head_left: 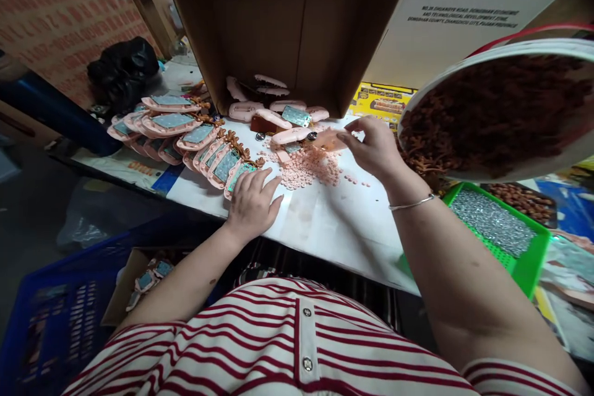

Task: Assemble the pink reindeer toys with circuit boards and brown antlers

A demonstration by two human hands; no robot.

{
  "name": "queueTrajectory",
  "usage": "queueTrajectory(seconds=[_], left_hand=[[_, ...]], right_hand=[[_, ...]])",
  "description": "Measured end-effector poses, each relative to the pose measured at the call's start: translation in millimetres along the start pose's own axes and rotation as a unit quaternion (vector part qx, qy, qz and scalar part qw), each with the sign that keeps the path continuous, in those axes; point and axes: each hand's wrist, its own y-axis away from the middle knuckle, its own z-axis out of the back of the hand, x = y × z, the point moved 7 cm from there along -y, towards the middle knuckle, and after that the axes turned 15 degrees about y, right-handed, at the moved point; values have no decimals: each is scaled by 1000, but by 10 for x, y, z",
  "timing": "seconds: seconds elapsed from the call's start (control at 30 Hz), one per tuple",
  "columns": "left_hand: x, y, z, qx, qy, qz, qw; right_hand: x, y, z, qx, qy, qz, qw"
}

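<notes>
My left hand [253, 201] lies flat on the white table [334, 229], fingers stretched out, touching the near end of a row of pink toy shells with green circuit boards [185, 130]. My right hand [374, 145] hovers past a pile of small pink buttons [309, 168], its fingers curled in a pinch around a small pink piece I cannot make out. More pink shells [273, 114] lie at the mouth of a tipped cardboard box [288, 25].
A white bucket of brown plastic parts [501, 111] stands at the right. A green tray of small metal screws [494, 223] sits below it. A blue crate [55, 315] and a carton of shells sit low at the left. A black bag [123, 68] lies at the back left.
</notes>
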Motion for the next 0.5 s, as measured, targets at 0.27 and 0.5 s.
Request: queueTrajectory(seconds=[0.27, 0.5], left_hand=[[-193, -66, -215, -7, 63, -16, 998], [-206, -659, -605, -71, 230, 9, 970]], right_hand=[[-54, 237, 365, -115, -272, -89, 951], [378, 522, 197, -60, -358, -146, 920]])
